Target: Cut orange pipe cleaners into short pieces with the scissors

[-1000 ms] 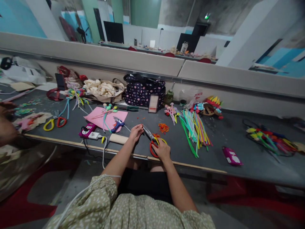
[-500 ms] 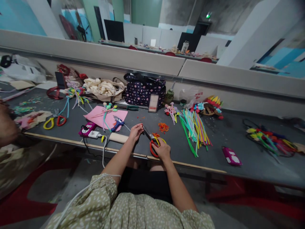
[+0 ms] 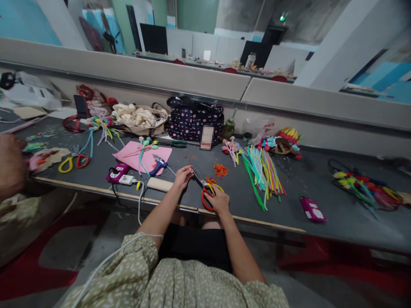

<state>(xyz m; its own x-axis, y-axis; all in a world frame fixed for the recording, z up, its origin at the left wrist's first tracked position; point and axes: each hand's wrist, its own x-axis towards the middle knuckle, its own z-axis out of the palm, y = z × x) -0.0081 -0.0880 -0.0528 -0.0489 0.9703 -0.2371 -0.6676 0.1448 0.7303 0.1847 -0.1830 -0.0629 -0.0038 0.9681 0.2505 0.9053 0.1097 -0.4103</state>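
My right hand (image 3: pixel 219 200) is closed round the red and yellow handles of a pair of scissors (image 3: pixel 205 190) near the table's front edge. The blades point up and left toward my left hand (image 3: pixel 183 176). That hand is pinched shut on something small at the blade tips that I cannot make out. A small heap of orange pieces (image 3: pixel 220 170) lies just beyond the scissors. Left of my left hand lies a pale wooden roller (image 3: pixel 159 185).
A bundle of coloured pipe cleaners (image 3: pixel 261 170) lies to the right, a pink phone (image 3: pixel 313 210) farther right. A pink sheet (image 3: pixel 144 156), blue glue gun (image 3: pixel 158 164), power strip (image 3: pixel 122 177) and spotted bag (image 3: pixel 194 119) are to the left and behind. Another person (image 3: pixel 13 171) sits at far left.
Both hands stay in place on the scissors. The view has shifted slightly, and the person at far left has moved a little into view.
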